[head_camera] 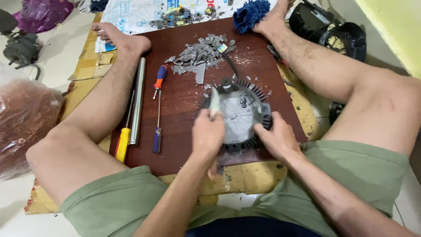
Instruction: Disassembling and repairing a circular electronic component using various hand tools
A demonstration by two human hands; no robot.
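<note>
At the centre of the frame a round dark finned housing lies on a reddish-brown board, the right hand gripping its lower right rim, the left hand clenched round a pale-bladed tool, with two screwdrivers and a steel tube at left.

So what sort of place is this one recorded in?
Probably an informal floor-level repair or salvage spot, not a proper workbench. The person sits on the floor around a dark wooden board, screwdrivers lie beside a pile of grey broken scraps, and both hands work on a round finned part.
</note>
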